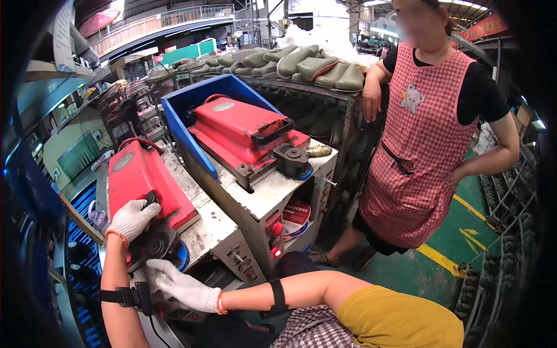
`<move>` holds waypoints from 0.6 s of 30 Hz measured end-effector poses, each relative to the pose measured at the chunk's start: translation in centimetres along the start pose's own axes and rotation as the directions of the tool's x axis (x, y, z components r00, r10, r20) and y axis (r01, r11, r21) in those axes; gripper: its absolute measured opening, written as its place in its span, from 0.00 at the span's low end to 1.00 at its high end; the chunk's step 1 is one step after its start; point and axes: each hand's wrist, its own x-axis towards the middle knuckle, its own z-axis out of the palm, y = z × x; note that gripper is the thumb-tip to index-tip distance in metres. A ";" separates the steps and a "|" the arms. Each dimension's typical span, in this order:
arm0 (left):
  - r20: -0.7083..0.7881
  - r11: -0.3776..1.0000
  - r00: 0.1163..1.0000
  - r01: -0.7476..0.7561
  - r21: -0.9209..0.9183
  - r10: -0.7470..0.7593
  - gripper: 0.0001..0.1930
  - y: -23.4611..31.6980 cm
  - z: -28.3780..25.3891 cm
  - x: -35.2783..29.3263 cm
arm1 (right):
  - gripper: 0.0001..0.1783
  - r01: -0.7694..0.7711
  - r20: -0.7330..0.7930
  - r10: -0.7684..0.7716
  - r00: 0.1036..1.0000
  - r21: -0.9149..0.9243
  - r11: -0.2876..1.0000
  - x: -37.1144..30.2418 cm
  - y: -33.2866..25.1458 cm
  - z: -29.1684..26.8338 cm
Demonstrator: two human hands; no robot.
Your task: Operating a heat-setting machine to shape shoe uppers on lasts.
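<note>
My left hand (132,221), in a white knit glove, is closed round the black handle (152,198) on the front of a red machine cover (136,174). Just below it sits a black round-topped block (161,243) with a blue edge. My right hand (188,288), also gloved, is under that block at the machine's front. Its fingers point left and look stretched out, with the tips close to the block's underside. Whether they touch it I cannot tell. Black straps circle both my forearms, and the left one carries a small black device.
A second red-covered machine (232,124) with a blue guard (188,134) stands to the right. Behind it, olive-green shoes (296,61) lie on a rack. A person in a red checked apron (415,156) stands at the right. Shoe racks (502,261) line the far right.
</note>
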 end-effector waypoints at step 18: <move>-0.408 0.896 0.892 0.007 0.443 0.195 0.27 3.9 -6.0 0.4 | 0.34 -0.048 0.273 0.270 0.923 -0.616 0.786 1.3 -3.9 -2.2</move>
